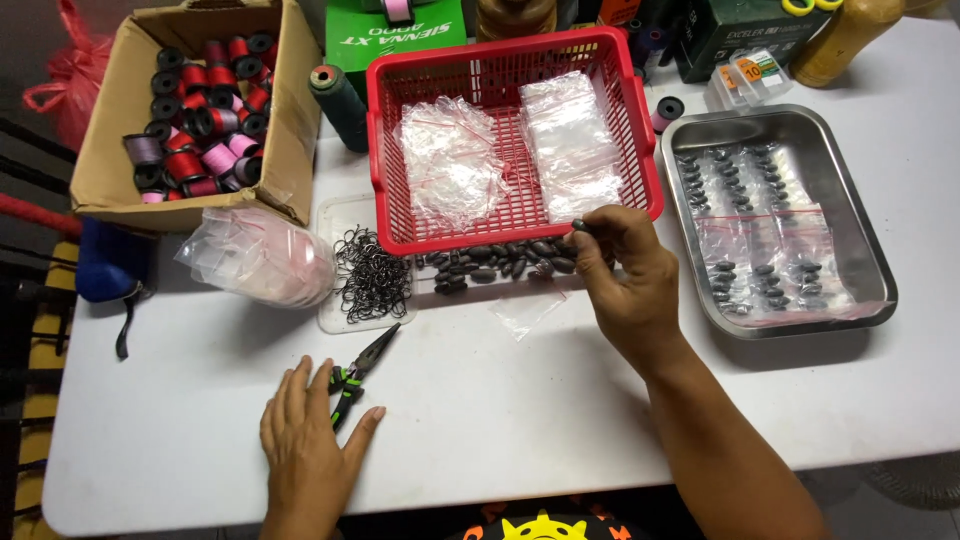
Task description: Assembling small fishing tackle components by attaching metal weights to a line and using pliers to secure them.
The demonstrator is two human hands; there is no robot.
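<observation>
My right hand (628,272) is raised just in front of the red basket (384,150) and pinches a small dark oval sinker (580,226) between thumb and fingertips. Below it a row of the same dark sinkers (495,265) lies on the white table, beside a small clear bag (527,308). My left hand (312,440) rests flat on the table near its front edge, fingers spread, touching the green-handled pliers (357,375). A clear tray of black wire hooks (368,272) sits just beyond the pliers.
The red basket holds clear plastic bags (450,155). A steel tray (868,250) at the right holds bagged sinkers. A cardboard box of thread spools (200,110) stands at the back left, with a bundle of clear bags (262,255) in front and a dark green spool (338,100) beside it.
</observation>
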